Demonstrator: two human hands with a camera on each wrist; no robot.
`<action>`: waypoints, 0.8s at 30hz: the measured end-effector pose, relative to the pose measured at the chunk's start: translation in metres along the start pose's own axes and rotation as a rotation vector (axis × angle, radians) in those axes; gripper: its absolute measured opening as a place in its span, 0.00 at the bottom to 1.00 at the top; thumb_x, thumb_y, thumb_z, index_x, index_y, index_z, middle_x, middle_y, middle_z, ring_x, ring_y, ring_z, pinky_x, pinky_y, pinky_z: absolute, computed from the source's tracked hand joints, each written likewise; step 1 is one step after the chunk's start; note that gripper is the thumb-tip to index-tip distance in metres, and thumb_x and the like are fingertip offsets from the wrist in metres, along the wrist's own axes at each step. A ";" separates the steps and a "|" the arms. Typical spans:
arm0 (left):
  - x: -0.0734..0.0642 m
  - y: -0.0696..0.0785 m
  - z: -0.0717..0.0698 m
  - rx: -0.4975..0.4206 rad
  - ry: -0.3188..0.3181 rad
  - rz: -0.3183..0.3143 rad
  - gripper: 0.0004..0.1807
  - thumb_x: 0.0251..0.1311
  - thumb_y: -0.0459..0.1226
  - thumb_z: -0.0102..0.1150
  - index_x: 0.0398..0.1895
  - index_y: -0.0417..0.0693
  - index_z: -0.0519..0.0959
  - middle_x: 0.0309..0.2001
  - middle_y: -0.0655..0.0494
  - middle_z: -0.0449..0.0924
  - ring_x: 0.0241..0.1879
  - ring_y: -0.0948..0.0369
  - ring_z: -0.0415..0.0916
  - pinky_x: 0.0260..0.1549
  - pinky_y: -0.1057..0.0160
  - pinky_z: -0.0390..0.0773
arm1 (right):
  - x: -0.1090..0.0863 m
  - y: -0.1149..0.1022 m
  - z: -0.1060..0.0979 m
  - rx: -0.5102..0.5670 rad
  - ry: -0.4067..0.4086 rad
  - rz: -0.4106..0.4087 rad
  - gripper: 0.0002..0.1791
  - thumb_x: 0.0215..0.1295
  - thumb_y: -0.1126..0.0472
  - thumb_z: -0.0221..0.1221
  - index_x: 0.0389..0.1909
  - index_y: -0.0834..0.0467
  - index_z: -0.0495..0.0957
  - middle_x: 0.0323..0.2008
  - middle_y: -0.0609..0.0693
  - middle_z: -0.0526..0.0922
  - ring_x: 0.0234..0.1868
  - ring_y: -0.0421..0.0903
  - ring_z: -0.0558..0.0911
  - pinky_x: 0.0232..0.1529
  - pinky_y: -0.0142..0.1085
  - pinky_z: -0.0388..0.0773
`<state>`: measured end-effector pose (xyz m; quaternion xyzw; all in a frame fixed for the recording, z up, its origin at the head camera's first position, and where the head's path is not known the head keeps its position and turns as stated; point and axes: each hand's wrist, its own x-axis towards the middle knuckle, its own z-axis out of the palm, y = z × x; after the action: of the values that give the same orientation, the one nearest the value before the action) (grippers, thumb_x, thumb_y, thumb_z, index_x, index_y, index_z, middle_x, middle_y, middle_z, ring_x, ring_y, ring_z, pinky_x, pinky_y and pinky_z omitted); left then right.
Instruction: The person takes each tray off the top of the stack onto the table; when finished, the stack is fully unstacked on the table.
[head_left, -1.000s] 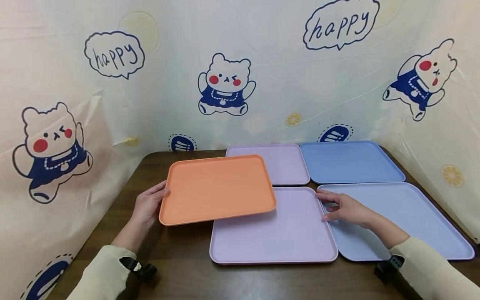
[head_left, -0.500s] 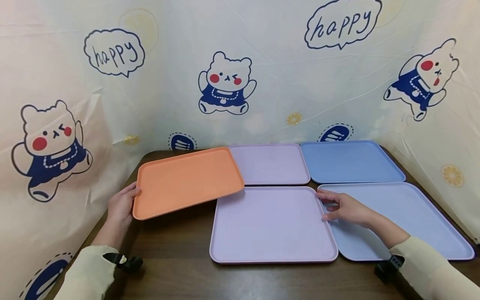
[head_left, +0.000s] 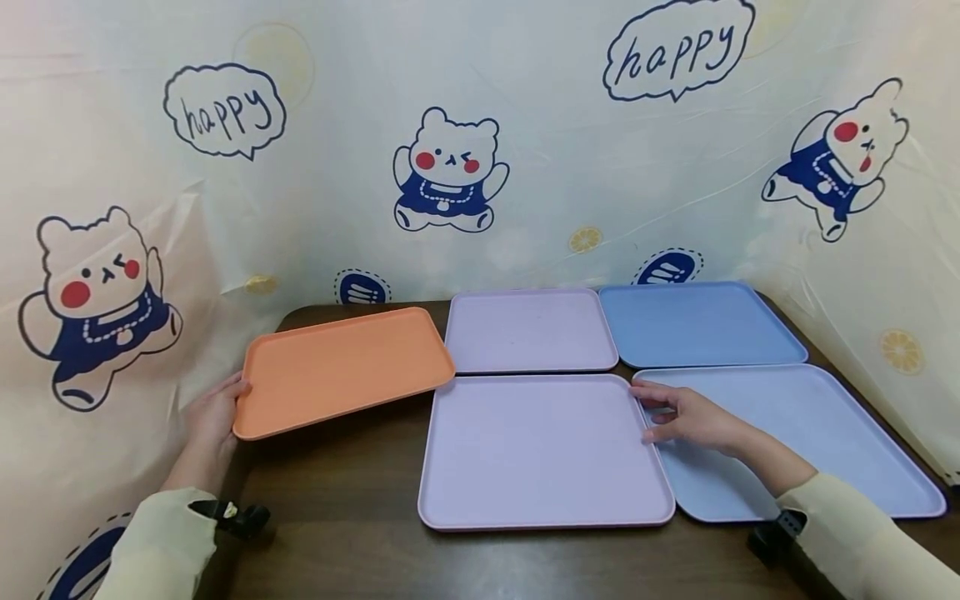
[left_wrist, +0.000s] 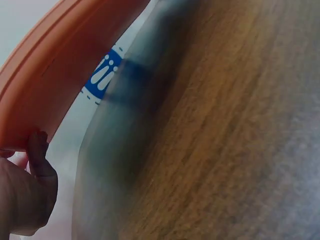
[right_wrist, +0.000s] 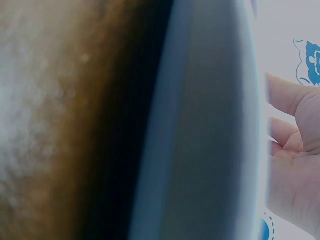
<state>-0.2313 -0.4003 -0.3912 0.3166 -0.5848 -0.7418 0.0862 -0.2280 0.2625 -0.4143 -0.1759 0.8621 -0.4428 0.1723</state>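
Observation:
My left hand (head_left: 210, 421) pinches the left rim of an orange tray (head_left: 345, 367), held tilted over the left side of the table. The left wrist view shows the thumb on the underside of the orange tray (left_wrist: 65, 55). At the right, my right hand (head_left: 693, 418) rests where a front lavender tray (head_left: 540, 458) meets a front light blue tray (head_left: 795, 433). Its fingertips touch the rims there, fingers relaxed. In the right wrist view a blurred tray edge covers part of that right hand (right_wrist: 297, 135).
Behind these lie a second lavender tray (head_left: 532, 331) and a darker blue tray (head_left: 701, 325), side by side. Dark wood of the table (head_left: 322, 508) shows at the front left. A printed cloth (head_left: 315, 192) walls in the back and both sides.
My left hand has carried the orange tray leftward and lower, uncovering the back lavender tray and most of the front one. My right hand has stayed in place.

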 end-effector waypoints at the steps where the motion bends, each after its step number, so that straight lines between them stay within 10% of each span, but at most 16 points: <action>1: 0.001 0.001 0.000 0.007 0.008 -0.015 0.30 0.64 0.36 0.60 0.69 0.52 0.66 0.50 0.69 0.79 0.31 0.74 0.78 0.26 0.72 0.79 | 0.000 0.000 0.000 0.000 0.000 -0.001 0.45 0.55 0.59 0.71 0.70 0.68 0.60 0.71 0.67 0.56 0.63 0.64 0.69 0.58 0.49 0.72; 4: 0.004 0.002 0.000 0.032 0.021 -0.049 0.31 0.65 0.36 0.59 0.71 0.54 0.64 0.68 0.62 0.65 0.38 0.73 0.77 0.25 0.73 0.78 | 0.001 0.001 0.000 0.000 0.002 -0.001 0.45 0.55 0.59 0.71 0.70 0.67 0.60 0.71 0.67 0.57 0.64 0.63 0.69 0.58 0.49 0.72; 10: 0.013 0.000 0.000 0.075 -0.017 -0.072 0.33 0.67 0.37 0.55 0.74 0.53 0.58 0.73 0.53 0.52 0.63 0.68 0.64 0.22 0.74 0.77 | 0.001 0.001 0.001 0.003 0.003 0.002 0.45 0.55 0.59 0.71 0.70 0.67 0.60 0.71 0.67 0.56 0.64 0.64 0.68 0.58 0.49 0.71; 19: 0.021 -0.005 -0.004 0.190 -0.075 -0.086 0.33 0.71 0.41 0.50 0.76 0.53 0.52 0.73 0.56 0.55 0.28 0.76 0.75 0.25 0.73 0.78 | 0.001 0.002 0.001 0.002 -0.003 -0.007 0.45 0.56 0.59 0.70 0.70 0.67 0.60 0.72 0.66 0.55 0.63 0.64 0.70 0.57 0.49 0.72; 24: 0.022 -0.008 -0.004 0.176 -0.052 -0.059 0.35 0.68 0.42 0.56 0.74 0.46 0.56 0.39 0.67 0.80 0.25 0.74 0.75 0.26 0.71 0.79 | 0.001 0.003 0.000 0.005 -0.007 -0.012 0.44 0.56 0.58 0.70 0.71 0.67 0.60 0.72 0.66 0.54 0.62 0.64 0.71 0.57 0.49 0.72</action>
<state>-0.2441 -0.4123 -0.4066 0.3208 -0.6402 -0.6977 0.0207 -0.2292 0.2637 -0.4171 -0.1824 0.8593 -0.4454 0.1730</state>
